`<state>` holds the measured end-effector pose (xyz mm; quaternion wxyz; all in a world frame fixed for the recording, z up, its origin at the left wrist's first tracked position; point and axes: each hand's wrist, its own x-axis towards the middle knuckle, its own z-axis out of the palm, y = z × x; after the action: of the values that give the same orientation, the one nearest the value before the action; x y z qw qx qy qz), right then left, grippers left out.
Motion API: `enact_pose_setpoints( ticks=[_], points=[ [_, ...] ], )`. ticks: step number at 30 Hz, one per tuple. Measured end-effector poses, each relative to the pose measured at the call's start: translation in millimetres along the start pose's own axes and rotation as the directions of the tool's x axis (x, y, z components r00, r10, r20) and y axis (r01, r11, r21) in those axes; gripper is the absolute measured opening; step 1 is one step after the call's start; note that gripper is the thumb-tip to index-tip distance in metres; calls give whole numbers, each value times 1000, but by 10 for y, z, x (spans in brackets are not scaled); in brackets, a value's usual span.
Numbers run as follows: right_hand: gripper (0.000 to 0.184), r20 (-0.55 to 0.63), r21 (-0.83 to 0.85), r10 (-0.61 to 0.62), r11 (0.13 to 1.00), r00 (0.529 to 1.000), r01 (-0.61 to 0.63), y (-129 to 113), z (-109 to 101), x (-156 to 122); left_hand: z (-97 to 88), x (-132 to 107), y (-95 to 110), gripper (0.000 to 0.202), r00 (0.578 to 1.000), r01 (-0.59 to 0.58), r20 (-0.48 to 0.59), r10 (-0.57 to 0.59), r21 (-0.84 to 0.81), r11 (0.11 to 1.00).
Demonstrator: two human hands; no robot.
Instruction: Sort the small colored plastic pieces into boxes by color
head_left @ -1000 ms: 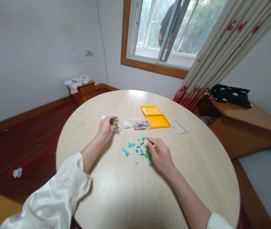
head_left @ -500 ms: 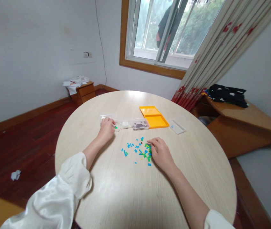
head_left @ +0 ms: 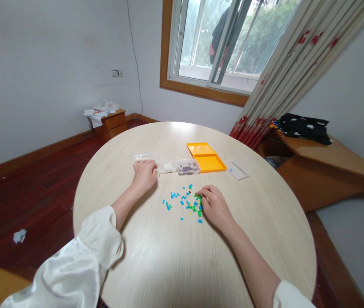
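Note:
My left hand [head_left: 145, 175] is over the left end of the row of clear plastic boxes, its fingers bent downward. It covers most of the box beneath, and what its fingertips hold is hidden. On the table [head_left: 169, 265] lies a loose scatter of small blue, green and yellow building bricks [head_left: 186, 202]. At the right edge of this scatter rests my right hand [head_left: 216, 207], thumb and index finger closed together beside the green bricks. Whatever is in that pinch is too small to make out.
A clear box with dark small pieces [head_left: 188, 167] stands behind the bricks, beside a box with white contents [head_left: 168, 167]. An open orange case [head_left: 212, 162] lies behind it. A clear tray [head_left: 237, 170] is at the right; another clear lid [head_left: 145, 156] lies behind my left hand.
My left hand has shifted slightly right and toward me, now covering the green piece seen in the box before. My right hand stays at the bricks, its fingers drawn slightly closer together.

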<state>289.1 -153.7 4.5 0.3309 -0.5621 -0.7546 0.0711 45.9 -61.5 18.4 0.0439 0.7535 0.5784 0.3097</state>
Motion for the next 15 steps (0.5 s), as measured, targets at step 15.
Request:
enact_pose_setpoints(
  ticks=[15],
  points=[
    [31,16,-41,-21,999,1000,22,-13,36,-8,60,-313,546,28,899,-294,237,368,-298,908]
  ],
)
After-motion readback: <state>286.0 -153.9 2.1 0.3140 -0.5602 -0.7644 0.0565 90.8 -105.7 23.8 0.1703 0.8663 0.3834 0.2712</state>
